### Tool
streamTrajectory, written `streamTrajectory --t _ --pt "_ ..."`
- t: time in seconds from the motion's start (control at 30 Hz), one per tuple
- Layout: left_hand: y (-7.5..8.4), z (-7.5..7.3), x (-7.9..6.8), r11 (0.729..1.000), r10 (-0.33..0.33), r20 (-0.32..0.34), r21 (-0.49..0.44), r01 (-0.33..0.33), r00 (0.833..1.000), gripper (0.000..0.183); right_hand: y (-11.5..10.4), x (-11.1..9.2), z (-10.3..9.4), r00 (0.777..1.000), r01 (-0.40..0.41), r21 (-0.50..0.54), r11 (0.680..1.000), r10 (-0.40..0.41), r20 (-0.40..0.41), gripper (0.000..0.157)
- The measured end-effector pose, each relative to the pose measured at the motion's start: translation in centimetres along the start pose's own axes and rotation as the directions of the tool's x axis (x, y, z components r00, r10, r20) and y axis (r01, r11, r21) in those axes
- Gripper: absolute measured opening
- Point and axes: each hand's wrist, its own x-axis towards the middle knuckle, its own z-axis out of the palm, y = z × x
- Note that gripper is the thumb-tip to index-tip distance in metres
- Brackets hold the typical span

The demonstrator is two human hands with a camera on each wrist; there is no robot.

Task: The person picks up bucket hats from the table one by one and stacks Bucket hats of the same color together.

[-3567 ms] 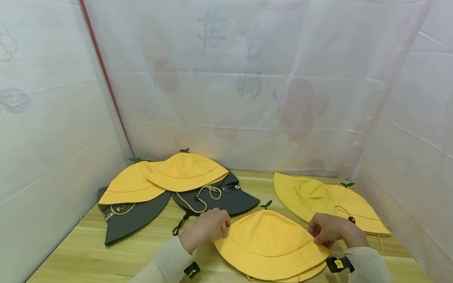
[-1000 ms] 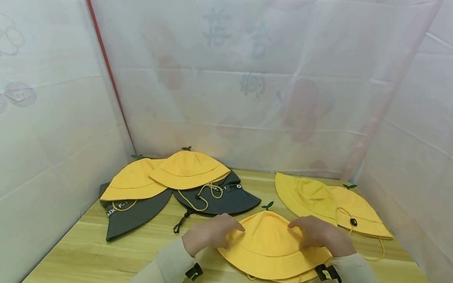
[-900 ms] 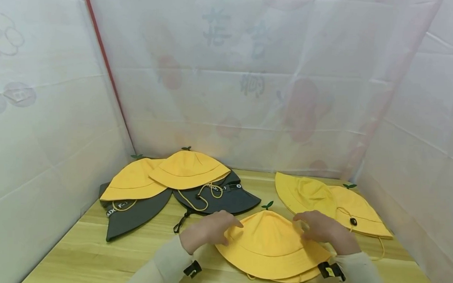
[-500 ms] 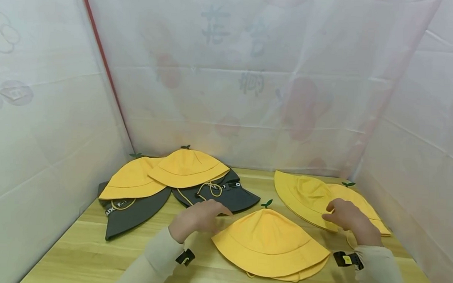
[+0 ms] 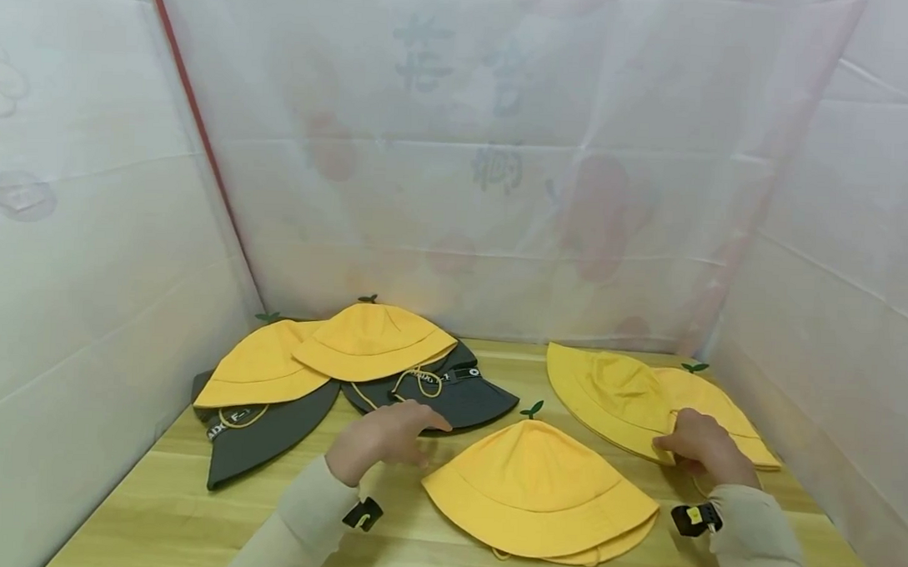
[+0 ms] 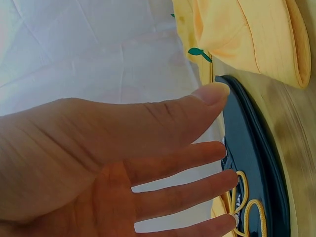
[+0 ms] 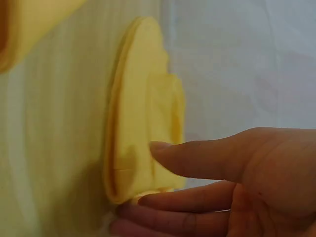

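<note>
A folded yellow bucket hat [image 5: 533, 486] with a green sprout on top lies at the front middle; a second brim edge shows beneath it. My left hand [image 5: 387, 438] hovers to its left, before a dark bucket hat [image 5: 468, 398]; the left wrist view shows its fingers [image 6: 182, 195] straight and holding nothing. At the right, a lemon-yellow hat [image 5: 618, 398] lies folded, overlapping another yellow hat [image 5: 720, 418]. My right hand [image 5: 711, 449] is at the lemon-yellow hat's near corner. Its thumb [image 7: 197, 155] is over the brim and its fingers [image 7: 187, 197] by the corner, apart; contact is unclear.
At the back left, two yellow hats [image 5: 377, 343] with sprouts and cords lie on dark bucket hats [image 5: 268, 435]. Pale cloth walls [image 5: 457, 192] enclose the wooden table [image 5: 175, 516] at the back and both sides.
Both hands have left the front yellow hat, which they held at its sides. My right hand has moved right to the lemon-yellow hat; my left has drawn away leftward.
</note>
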Motion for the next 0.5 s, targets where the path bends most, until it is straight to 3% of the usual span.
streamTrajectory --t 0.2,0.5 --pt "-0.11 -0.11 -0.21 1.000 -0.006 -0.001 -0.014 0.006 1.000 0.056 0.43 0.61 0.49 1.000 -0.010 0.000 1.000 0.010 -0.004 0.037" --pt "-0.17 -0.25 -0.46 1.000 -0.013 0.004 -0.022 0.013 1.000 0.055 -0.06 -0.16 -0.06 0.998 0.044 0.023 0.999 -0.042 -0.051 0.047"
